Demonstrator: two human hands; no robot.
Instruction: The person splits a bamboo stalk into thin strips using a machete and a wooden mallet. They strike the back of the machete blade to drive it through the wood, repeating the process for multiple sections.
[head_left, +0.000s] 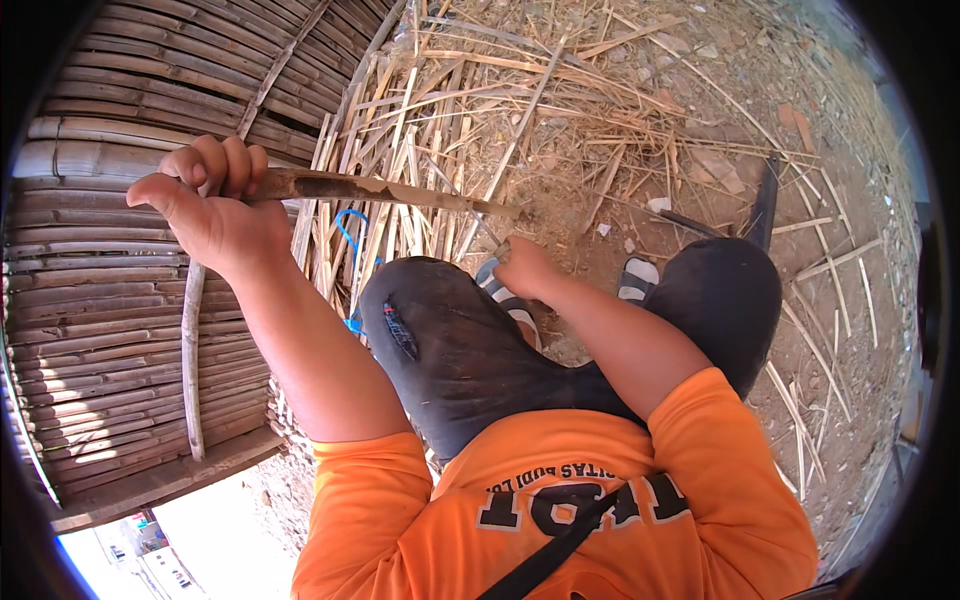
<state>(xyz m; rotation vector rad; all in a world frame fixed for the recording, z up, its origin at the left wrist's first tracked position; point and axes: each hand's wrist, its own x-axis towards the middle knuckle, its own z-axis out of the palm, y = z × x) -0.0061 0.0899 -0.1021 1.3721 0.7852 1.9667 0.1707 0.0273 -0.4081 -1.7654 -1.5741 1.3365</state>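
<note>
My left hand (222, 205) is raised at the left with its fingers wrapped round one end of a split bamboo piece (390, 192). The bamboo runs to the right, its far end near the ground ahead of my knees. My right hand (530, 268) is closed low between my knees, on what looks like a narrow-bladed knife (465, 200). Its thin blade points up and to the left and crosses the bamboo. The knife's handle is mostly hidden in my fist.
A bamboo-slat wall (110, 270) stands close on the left. Split bamboo strips (410, 130) lie heaped ahead, beside a blue cord (348, 228). Shavings (600, 110) cover the dirt beyond. A dark, long object (765, 200) lies past my right knee, near loose strips (830, 340).
</note>
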